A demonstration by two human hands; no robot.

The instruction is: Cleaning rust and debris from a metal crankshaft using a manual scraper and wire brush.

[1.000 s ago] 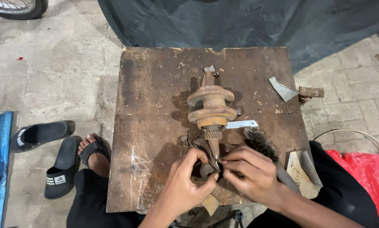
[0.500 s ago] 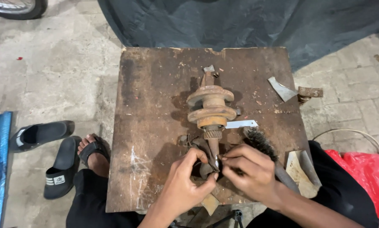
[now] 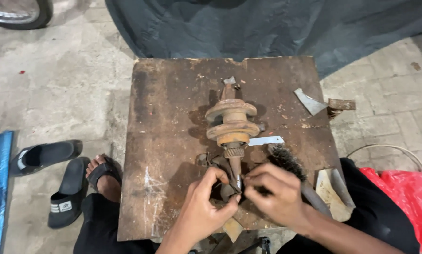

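Here a rusty crankshaft [image 3: 233, 127] lies along the middle of a worn, stained wooden table [image 3: 168, 141], its two round brown webs stacked one behind the other and its thin threaded shaft end pointing toward the person. No containers show; loose things lie straight on the board. Both hands meet at that near shaft tip. The left hand [image 3: 206, 207] is curled, thumb and forefinger pinched narrow on a small dark part at the tip; what the part is cannot be told. The right hand [image 3: 274, 195] is likewise closed narrow, its fingertips pressed against the same spot from the other side, touching the shaft end. Just beside the right hand lies a wire brush [image 3: 288, 162] with dark, bristly head, and next to the crankshaft's lower web a pale flat metal strip [image 3: 266, 140]. A grey metal shard [image 3: 309, 102] rests near the table's far right edge. On the concrete floor to the left stand black sandals [image 3: 56, 174], and a red plastic bag [image 3: 403, 197] lies crumpled at right.
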